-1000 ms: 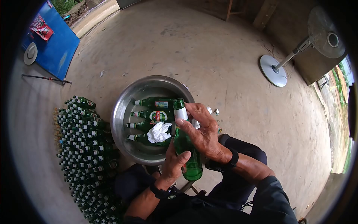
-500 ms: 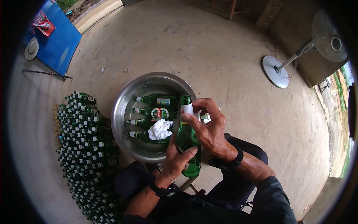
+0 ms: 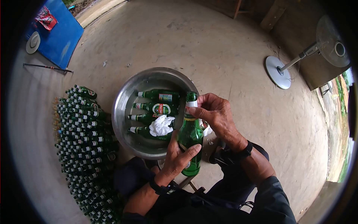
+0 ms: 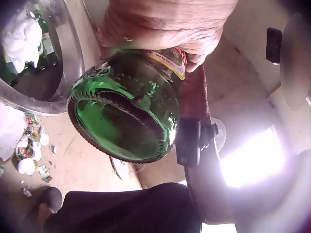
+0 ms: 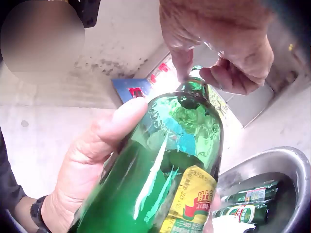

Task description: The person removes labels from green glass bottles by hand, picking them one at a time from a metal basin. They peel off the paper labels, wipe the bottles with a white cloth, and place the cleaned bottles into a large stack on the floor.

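Note:
In the head view, the left hand grips the lower body of a green glass bottle, which stands nearly upright with its mouth away from the person. The right hand pinches the bottle's neck at the white neck label. In the left wrist view, the ridged base of the bottle faces the camera, below the left hand. A yellow and red body label shows in the right wrist view. Left of the held bottle, a crumpled white cloth lies on bottles in the basin.
A round metal basin holds water and several green bottles. Many bottles stand packed at the left. Label scraps lie on the floor beside the basin. A standing fan is at the right, a blue board at the upper left.
The held bottle has moved slightly right and stands more upright. The right hand has shifted right and up at the neck, while the left hand keeps its grip. The camera view has shifted slightly.

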A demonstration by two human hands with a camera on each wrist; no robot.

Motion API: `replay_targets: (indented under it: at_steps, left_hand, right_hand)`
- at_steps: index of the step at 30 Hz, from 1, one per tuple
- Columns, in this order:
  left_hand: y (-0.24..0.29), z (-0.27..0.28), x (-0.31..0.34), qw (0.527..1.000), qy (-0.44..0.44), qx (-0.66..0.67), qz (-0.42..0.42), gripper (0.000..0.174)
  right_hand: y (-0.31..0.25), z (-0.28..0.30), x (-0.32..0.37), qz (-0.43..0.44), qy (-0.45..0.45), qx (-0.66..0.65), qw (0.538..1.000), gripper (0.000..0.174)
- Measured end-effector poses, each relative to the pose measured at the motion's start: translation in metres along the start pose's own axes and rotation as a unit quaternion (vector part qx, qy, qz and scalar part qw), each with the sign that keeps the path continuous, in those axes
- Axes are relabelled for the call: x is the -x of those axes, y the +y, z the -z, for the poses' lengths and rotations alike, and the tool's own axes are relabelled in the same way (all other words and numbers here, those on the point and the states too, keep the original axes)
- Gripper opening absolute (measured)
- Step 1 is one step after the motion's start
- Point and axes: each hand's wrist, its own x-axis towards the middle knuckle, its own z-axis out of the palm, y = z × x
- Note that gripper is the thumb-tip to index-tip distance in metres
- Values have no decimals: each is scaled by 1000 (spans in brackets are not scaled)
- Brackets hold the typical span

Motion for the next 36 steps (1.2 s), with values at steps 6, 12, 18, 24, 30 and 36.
replay_targets:
  at_steps: [6, 12, 18, 24, 30, 36]
  left_hand:
    - [3, 0, -1, 1000, 13, -19, 4, 47]
    - [6, -2, -2, 1000, 14, -12, -3, 46]
    - [4, -1, -5, 999, 24, 0, 23, 48]
    - [1, -2, -7, 999, 21, -25, -20, 51]
    - [2, 0, -7, 999, 27, -40, 11, 50]
    - [-1, 1, -8, 999, 29, -29, 32, 51]
  right_hand:
    - [6, 2, -5, 3, 13, 32, 999, 26]
    - [9, 3, -7, -14, 11, 49, 999, 27]
    - [13, 1, -8, 7, 37, 115, 993, 30]
    - [17, 3, -7, 11, 29, 146, 989, 35]
    - [30, 1, -8, 70, 44, 160, 984, 37]
    - [30, 0, -10, 64, 51, 186, 979, 36]
